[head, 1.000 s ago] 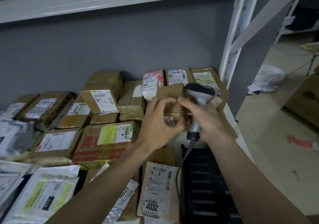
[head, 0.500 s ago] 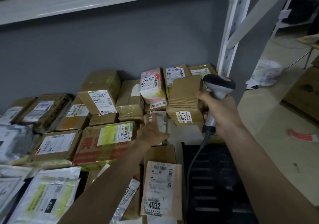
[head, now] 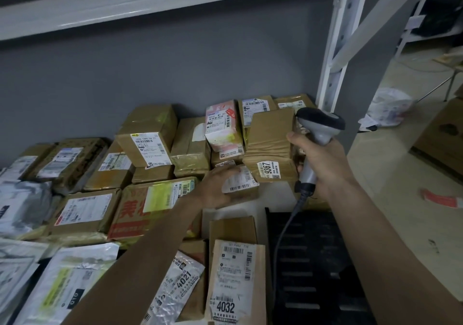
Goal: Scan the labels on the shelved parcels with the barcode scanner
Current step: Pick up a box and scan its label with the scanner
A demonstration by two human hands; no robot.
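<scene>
My right hand [head: 323,164] grips the handle of the grey barcode scanner [head: 320,124], head up, cable hanging down. Its thumb touches the right edge of a taped brown box marked 9367 [head: 270,139], which sits tilted on the stack at the back right of the shelf. Just below and left of that box, my left hand [head: 213,187] grips a small brown parcel [head: 241,182] with a white barcode label facing up. Several other labelled parcels fill the shelf, among them a pink and white box [head: 221,127] and a red-printed carton [head: 150,207].
Flat parcels marked 4032 [head: 235,279] and 4021 [head: 178,282] lie near the front. A black slatted crate [head: 313,262] sits under my right forearm. The white shelf upright [head: 335,49] stands behind the scanner. A beam runs overhead; a cardboard box [head: 443,137] sits on the floor to the right.
Both hands held the 9367 box a second ago. My left hand let go, dropped down-left and took hold of the small labelled parcel. My right hand moved right with the scanner.
</scene>
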